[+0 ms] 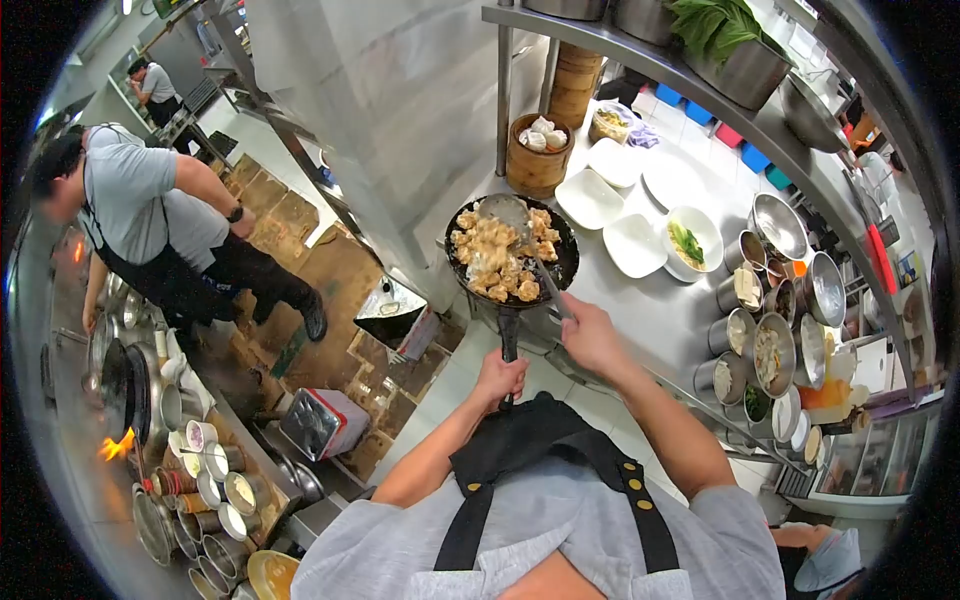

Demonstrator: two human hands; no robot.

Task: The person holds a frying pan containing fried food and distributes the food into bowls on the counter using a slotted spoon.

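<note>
My left hand (500, 378) is wrapped round the black handle of a frying pan (571, 265), which is at the edge of the steel counter. Browned, battered-looking pieces of food (492, 250) with a light sauce fill much of the pan. A metal ladle (503, 209) reaches across the pan, its bowl at the far side among the pieces. Its handle runs back into my right hand (590, 335), whose fingers are closed on it. Just beyond the pan stands a bamboo steamer (537, 170) with white dumplings (542, 134) in it.
White plates (634, 246) and a bowl with greens (690, 245) sit on the counter (655, 310). Several metal ingredient bowls (774, 355) crowd the right side. A steel shelf (640, 60) overhangs the counter. At left, a co-worker (150, 210) stands by a stove with a flame (116, 446).
</note>
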